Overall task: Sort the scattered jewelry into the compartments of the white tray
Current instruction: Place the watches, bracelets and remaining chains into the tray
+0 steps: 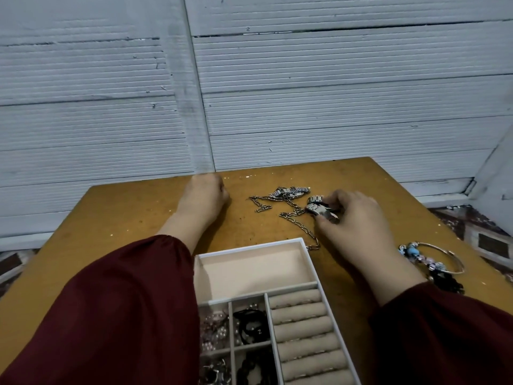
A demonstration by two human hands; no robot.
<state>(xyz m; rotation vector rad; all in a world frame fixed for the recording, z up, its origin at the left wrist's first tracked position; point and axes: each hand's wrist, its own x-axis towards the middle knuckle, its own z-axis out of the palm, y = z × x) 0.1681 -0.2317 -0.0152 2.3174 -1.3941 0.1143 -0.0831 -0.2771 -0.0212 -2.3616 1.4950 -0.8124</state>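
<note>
Slowly: right hand (356, 220) pinches the watch (319, 208), so lift w/o snagging the chain (294, 215); left hand (204, 195) grip, can't tell.

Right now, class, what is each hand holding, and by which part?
The right hand pinches the silver watch by its metal band. The left hand rests on the table, fingers hidden: cannot tell.
</note>
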